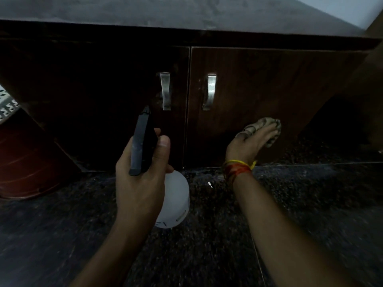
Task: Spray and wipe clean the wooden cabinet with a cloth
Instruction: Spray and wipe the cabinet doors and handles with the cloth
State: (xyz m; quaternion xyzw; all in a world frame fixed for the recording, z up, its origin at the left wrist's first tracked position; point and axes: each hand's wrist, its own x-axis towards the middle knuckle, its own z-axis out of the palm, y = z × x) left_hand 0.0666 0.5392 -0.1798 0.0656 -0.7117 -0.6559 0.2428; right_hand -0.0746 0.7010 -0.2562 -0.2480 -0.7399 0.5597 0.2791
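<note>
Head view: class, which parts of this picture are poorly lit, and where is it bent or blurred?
Head view: the left door is nearly black, the right door catches more light; the countertop edge bows from wide-angle distortion; the cloth under the right hand looks slightly soft.

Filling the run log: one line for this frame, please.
phase: wiping | left hand: holds spray bottle, nozzle toward left door | right hand: presses cloth on right cabinet door, low | doors: shut

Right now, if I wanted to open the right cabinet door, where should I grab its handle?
Probably hook fingers behind the right door's handle from its right side, mid-length: the metal strip bows outward there, with both ends fixed to the door. The right hand, pressing the cloth, is nearest.
</note>
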